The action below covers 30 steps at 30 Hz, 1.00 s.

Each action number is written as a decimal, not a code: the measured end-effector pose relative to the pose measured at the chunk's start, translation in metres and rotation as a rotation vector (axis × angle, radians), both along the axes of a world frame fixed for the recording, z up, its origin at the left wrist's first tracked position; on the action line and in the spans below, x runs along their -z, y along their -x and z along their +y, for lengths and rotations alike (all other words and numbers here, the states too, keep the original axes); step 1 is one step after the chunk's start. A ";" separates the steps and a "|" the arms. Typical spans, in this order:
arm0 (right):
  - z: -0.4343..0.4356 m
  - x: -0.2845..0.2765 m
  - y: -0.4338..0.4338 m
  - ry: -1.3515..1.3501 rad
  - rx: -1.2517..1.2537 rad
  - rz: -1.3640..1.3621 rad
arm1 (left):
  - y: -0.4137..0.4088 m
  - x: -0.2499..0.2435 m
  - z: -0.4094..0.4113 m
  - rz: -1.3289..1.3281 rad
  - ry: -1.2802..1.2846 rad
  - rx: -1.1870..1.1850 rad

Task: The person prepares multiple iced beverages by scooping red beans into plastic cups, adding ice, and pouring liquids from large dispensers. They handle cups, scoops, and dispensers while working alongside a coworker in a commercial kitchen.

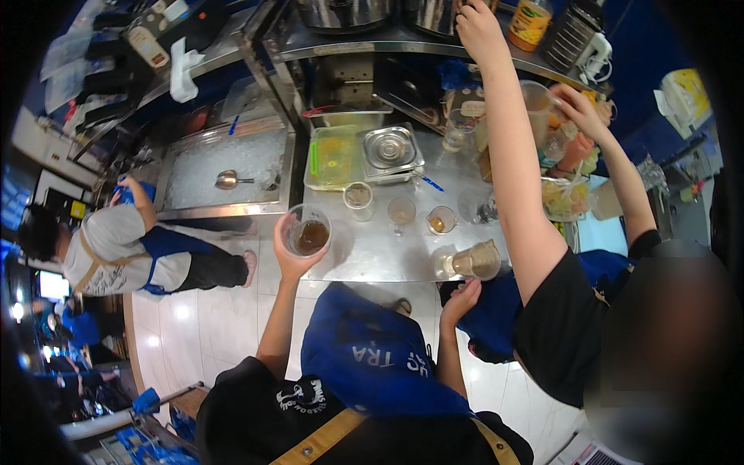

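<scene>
My left hand point(299, 261) grips a clear cup point(314, 235) with brown liquid in it, in front of the steel counter point(372, 256). By the counter's front edge, my right hand point(462, 302) is empty, its fingers slightly apart. Just above those fingertips is a clear jug point(479, 260) with brownish contents; whether they touch it I cannot tell. Between my hands, farther back, stand a clear lidded-looking cup point(358, 203), a small glass with a handle point(401, 212) and a small spouted measuring cup point(440, 222) holding amber liquid.
A co-worker's arm point(508, 145) reaches over the counter's right side to the shelf point(372, 49). Their other hand point(581, 110) is by a large clear pitcher point(535, 107). Left lies an ice bin point(197, 174) with a metal scoop point(229, 179). Lidded containers point(334, 154) stand behind the cups.
</scene>
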State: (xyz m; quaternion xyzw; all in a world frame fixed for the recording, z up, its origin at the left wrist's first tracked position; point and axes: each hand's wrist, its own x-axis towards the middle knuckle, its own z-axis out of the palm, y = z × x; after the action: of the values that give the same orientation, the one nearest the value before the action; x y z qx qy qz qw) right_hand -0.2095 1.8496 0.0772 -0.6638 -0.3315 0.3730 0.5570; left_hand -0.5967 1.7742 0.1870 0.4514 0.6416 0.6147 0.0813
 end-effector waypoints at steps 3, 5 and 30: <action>0.022 -0.012 0.019 0.021 0.077 0.113 | 0.002 0.046 0.004 0.033 0.035 -0.028; 0.038 0.009 0.026 -0.032 0.070 0.107 | 0.003 0.060 0.010 -0.011 0.073 0.058; -0.117 0.020 0.168 0.479 0.171 -0.278 | 0.393 0.185 0.108 0.559 1.188 0.690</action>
State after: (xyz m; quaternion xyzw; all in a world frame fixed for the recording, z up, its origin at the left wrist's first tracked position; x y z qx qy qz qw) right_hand -0.3773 1.7328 0.0576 -0.8469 -0.2499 0.2977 0.3630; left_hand -0.9893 1.8822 0.0018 0.6470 0.6846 -0.0343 0.3340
